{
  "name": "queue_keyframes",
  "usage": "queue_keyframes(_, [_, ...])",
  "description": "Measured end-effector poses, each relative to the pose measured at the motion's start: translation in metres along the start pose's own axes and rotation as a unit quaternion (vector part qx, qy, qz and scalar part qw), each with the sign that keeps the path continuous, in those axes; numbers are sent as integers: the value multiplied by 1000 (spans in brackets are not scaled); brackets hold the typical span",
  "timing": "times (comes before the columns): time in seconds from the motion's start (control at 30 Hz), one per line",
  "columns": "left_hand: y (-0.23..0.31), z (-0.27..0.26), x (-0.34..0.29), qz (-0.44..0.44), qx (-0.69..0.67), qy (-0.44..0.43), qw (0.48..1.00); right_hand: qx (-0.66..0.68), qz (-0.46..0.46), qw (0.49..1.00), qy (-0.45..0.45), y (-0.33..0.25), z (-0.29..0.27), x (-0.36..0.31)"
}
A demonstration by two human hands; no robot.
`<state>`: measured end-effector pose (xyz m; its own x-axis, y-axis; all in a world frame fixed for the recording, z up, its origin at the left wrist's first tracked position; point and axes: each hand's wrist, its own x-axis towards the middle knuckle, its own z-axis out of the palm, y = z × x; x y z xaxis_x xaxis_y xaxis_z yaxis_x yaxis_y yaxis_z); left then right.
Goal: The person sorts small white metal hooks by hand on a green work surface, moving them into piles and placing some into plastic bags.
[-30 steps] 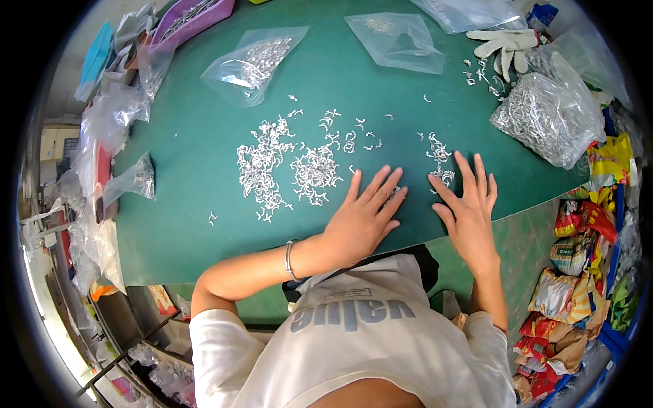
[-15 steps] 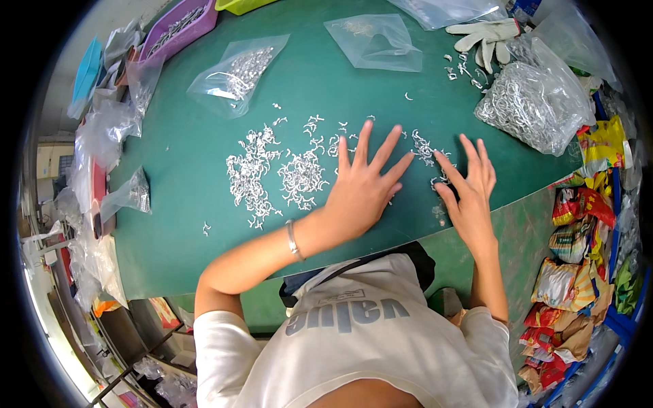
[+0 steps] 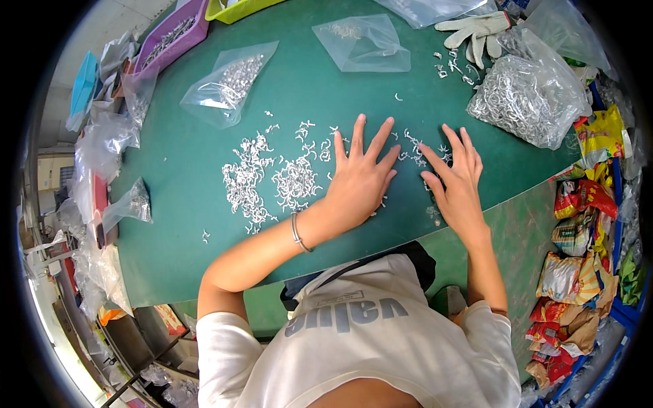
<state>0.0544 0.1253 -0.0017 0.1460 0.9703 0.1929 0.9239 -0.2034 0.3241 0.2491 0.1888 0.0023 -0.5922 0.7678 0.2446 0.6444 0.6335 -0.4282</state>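
Small curved silvery metal pieces lie scattered over the green tabletop [image 3: 183, 258]. One heap of metal pieces [image 3: 246, 182] is at the left, and a second, smaller heap [image 3: 295, 182] sits close to its right. My left hand [image 3: 359, 178] is spread flat over the table just right of that smaller heap, fingers apart; some pieces show around its fingertips and edges. Beside it, my right hand [image 3: 454, 178] has its fingers loosely spread, the tips over a small cluster of pieces [image 3: 412, 151]. Whatever lies beneath both palms is hidden.
Clear bags of metal parts lie at the back left [image 3: 235, 81] and back middle [image 3: 360, 44]. A bulging bag of metal rings [image 3: 524, 102] and a grey-white glove [image 3: 476, 32] are at the right. A purple basket [image 3: 173, 37] stands far left. Colourful packets [image 3: 568, 279] line the right side.
My right hand has shifted slightly up and left over the small cluster, whose pieces lie differently. My left hand stays spread. The whole view has shifted a little.
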Motion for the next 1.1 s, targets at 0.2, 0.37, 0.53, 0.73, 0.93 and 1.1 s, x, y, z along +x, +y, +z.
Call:
queue_keyframes(0.2, [-9,-6,-10,0,-60,40,997,10,-7,1000,1,-2,-2,1])
queue_keyframes(0.37, [-10,-3,-4,18,-96,65,993,-18,1,1000,9,-6,5,4])
queue_keyframes(0.53, [-10,-6,-10,0,-111,75,991,4,-1,999,38,-5,4,5])
queue_keyframes(0.73, [-2,-13,-33,30,-98,0,995,23,-12,998,64,-2,12,4])
queue_keyframes(0.93, [-2,-19,-41,4,-123,22,992,27,-15,996,84,0,13,7])
queue_keyframes(1.1, [2,-17,-53,10,-127,3,992,77,-59,992,79,-14,11,1])
